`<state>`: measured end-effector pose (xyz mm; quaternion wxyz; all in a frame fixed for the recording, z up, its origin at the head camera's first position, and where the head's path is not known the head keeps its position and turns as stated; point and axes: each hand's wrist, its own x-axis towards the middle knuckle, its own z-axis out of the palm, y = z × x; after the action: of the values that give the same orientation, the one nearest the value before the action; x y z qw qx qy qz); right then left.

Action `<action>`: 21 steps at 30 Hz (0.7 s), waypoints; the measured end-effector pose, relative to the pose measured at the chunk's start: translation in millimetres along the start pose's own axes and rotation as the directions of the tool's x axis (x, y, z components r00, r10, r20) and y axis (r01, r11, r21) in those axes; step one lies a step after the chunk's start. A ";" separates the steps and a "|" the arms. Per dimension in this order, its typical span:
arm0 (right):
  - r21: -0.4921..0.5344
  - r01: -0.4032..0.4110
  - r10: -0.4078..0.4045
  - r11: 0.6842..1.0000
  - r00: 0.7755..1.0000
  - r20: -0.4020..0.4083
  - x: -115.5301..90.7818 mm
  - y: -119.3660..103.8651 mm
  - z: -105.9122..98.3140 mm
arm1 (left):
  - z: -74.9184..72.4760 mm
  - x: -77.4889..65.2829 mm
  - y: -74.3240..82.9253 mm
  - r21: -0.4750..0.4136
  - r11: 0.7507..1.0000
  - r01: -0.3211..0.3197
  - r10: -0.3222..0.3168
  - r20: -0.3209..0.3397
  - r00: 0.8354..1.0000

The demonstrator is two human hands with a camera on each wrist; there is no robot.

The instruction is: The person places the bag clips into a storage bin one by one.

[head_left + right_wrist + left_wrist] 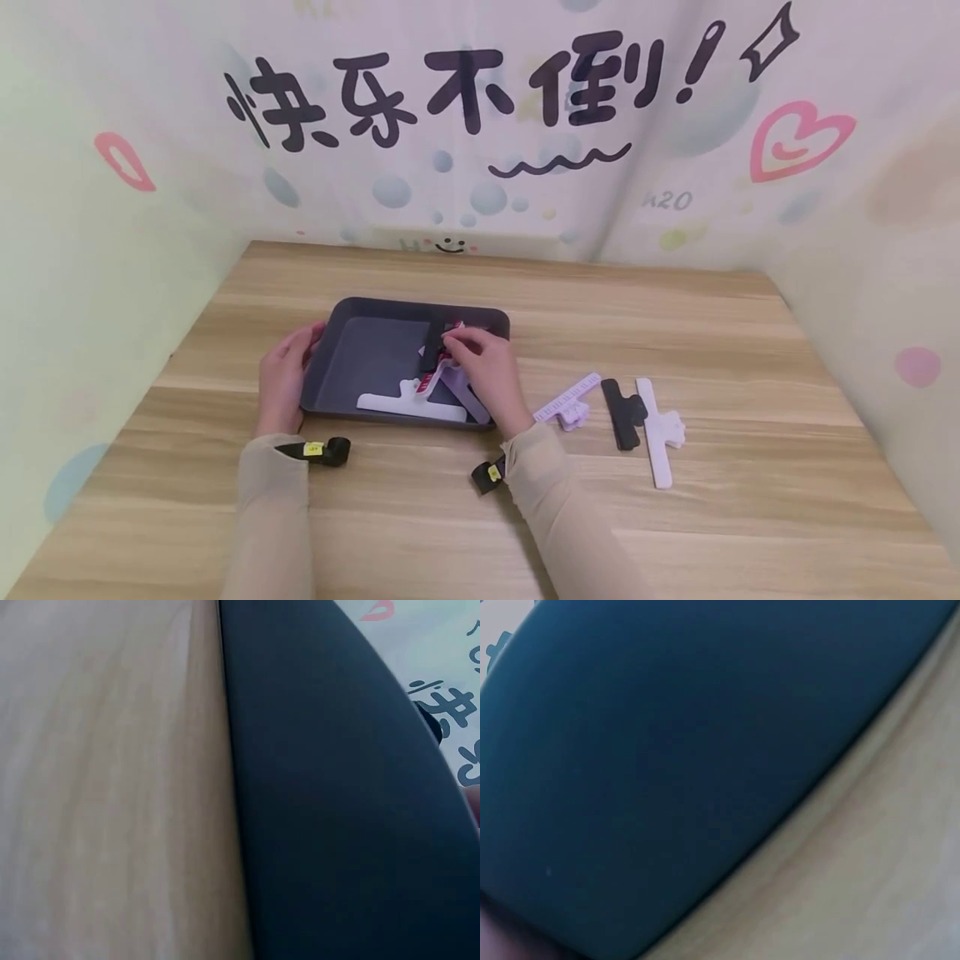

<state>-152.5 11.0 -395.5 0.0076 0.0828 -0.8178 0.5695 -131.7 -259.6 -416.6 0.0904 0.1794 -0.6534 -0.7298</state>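
Observation:
A dark grey tray (375, 367) stands on the table, and my left hand (281, 379) holds its left side, with the fingers partly hidden by the rim. Over the tray's right part, my right hand (487, 367) pinches a black bag clip (432, 346) between thumb and fingertips. Beneath it lie a white clip (412, 405), a red-and-white clip (426, 382) and a purple clip (468, 396), overlapping one another. Both wrist views are mostly filled by the tray's outer wall (690, 750), seen from the right wrist too as a dark wall (330, 787).
Right of the tray, on the wooden table (712, 333), lie a pale purple clip (570, 404), a black clip (624, 414) and a white clip (658, 433). A printed curtain (480, 150) hangs behind the table and along both sides.

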 end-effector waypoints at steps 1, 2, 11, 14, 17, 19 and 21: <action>0.000 0.004 -0.004 1.000 1.000 -0.005 0.2 0.2 0.0 | 0.4 0.0 0.6 -0.003 1.000 0.002 -0.002 0.001 1.000; -0.001 0.007 -0.007 1.000 1.000 -0.009 0.6 0.4 -0.1 | 0.9 -0.1 1.3 -0.008 1.000 0.005 -0.005 0.003 1.000; -0.106 0.010 -0.009 0.994 1.000 0.003 2.9 1.6 1.6 | 0.9 0.3 0.4 -0.013 1.000 0.009 -0.009 0.003 1.000; -0.142 0.021 -0.020 0.990 1.000 0.008 2.9 1.0 2.3 | 0.0 0.5 -0.4 -0.004 1.000 0.003 -0.003 -0.006 1.000; -0.159 0.041 -0.040 0.986 0.999 0.011 2.9 0.5 2.8 | -0.6 0.5 -0.7 -0.004 1.000 -0.001 0.001 -0.012 1.000; -0.163 0.046 -0.044 0.986 0.999 0.014 3.0 0.7 3.0 | -0.8 0.6 -0.7 -0.002 1.000 -0.001 0.001 -0.018 1.000; -0.174 0.051 -0.050 0.983 0.999 0.014 3.3 0.9 3.4 | -1.1 0.8 -1.0 -0.002 1.000 0.000 0.000 -0.017 1.000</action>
<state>-155.6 7.7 -397.2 0.0252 0.1054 -0.8621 0.4950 -131.9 -260.8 -417.8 0.0961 0.1857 -0.6517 -0.7290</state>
